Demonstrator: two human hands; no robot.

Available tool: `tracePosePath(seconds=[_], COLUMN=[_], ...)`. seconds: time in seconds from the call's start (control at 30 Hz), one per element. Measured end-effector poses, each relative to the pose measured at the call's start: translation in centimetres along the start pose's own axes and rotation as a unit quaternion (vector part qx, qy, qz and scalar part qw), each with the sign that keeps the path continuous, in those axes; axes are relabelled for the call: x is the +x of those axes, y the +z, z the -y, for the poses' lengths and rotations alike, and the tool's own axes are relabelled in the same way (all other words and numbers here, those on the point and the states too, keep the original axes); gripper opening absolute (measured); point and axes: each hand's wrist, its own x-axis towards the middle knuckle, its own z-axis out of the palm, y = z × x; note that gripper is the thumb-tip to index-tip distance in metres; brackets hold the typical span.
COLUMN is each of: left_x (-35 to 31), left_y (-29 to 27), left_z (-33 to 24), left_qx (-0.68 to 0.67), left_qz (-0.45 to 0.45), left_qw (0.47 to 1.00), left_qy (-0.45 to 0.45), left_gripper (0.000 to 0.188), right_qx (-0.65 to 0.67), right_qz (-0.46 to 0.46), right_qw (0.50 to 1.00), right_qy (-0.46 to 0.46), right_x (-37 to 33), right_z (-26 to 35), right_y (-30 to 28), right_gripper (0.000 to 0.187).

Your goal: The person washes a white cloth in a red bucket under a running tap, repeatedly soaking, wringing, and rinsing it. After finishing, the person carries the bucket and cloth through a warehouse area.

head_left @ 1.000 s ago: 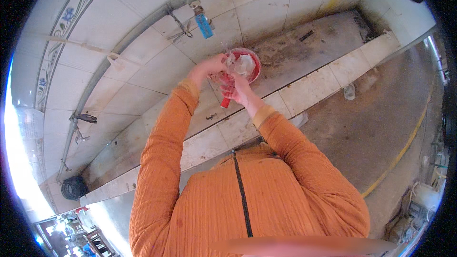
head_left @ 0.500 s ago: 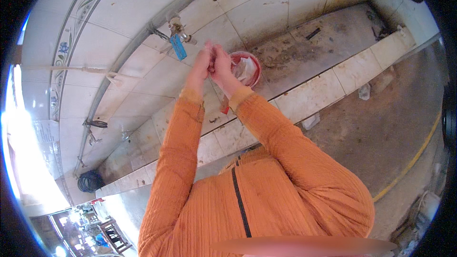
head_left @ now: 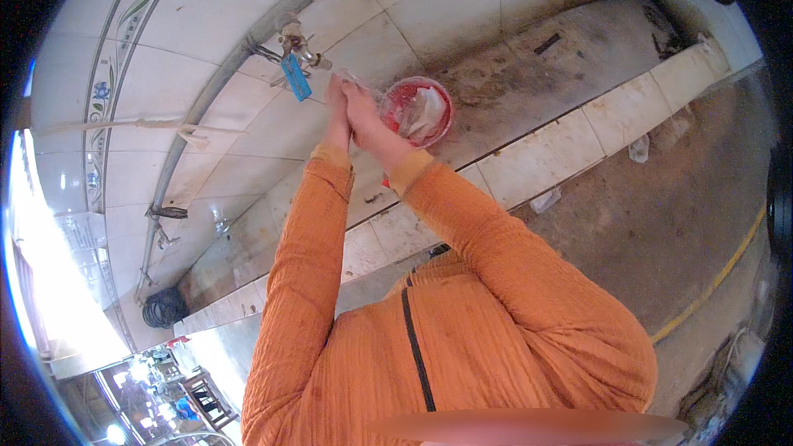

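My left hand point(head_left: 336, 112) and my right hand point(head_left: 363, 118) are pressed palm to palm just below the spout of a metal tap point(head_left: 304, 54). Their fingers point up toward the spout and look stretched out, the left ones a little blurred. Neither hand shows anything in its grip. Clear water seems to splash over the fingertips. A blue tag-like piece point(head_left: 295, 78) hangs from the tap, left of my hands. Close by on the right stands a round red tub point(head_left: 448, 120), with whitish crumpled material point(head_left: 429, 112) inside.
A grey pipe point(head_left: 216, 87) runs along the tiled wall. A tiled ledge point(head_left: 570, 149) borders the stained trough point(head_left: 496, 99). A coiled black hose point(head_left: 165, 307) lies at the lower left. A yellow line point(head_left: 719, 272) crosses the floor at the right.
My hands have shifted slightly left, closer under the spout, and now lie flatter against each other. More of the red tub shows beside them. The view has moved a little.
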Motion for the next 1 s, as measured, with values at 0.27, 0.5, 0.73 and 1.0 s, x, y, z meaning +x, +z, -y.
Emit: tracePosePath(seconds=[0.27,0.5,0.73,1.0], left_x=[0.0,1.4,0.5,1.8], left_y=[2.0,2.5,3.6,5.4], left_z=[-2.9,-3.6,-0.4,-4.0], left_qx=[0.483,0.247,0.212,0.273], left_qz=[-0.013,0.003,-0.071,0.043], left_qw=[0.862,0.959,0.975,0.957], left_qy=[0.150,0.142,0.007,0.091], left_gripper=[0.037,0.041,0.041,0.029], right_qx=[0.174,0.168,0.124,-0.868], right_qz=[0.104,0.113,0.150,0.032], right_qw=[0.962,0.966,0.969,0.394], right_qy=[0.183,0.163,0.152,-0.301], right_x=[0.4,1.3,-0.2,5.3], right_z=[3.5,4.0,1.9,4.5], right_y=[-2.2,-1.4,-2.2,-7.6], right_gripper=[0.044,0.048,0.038,0.030])
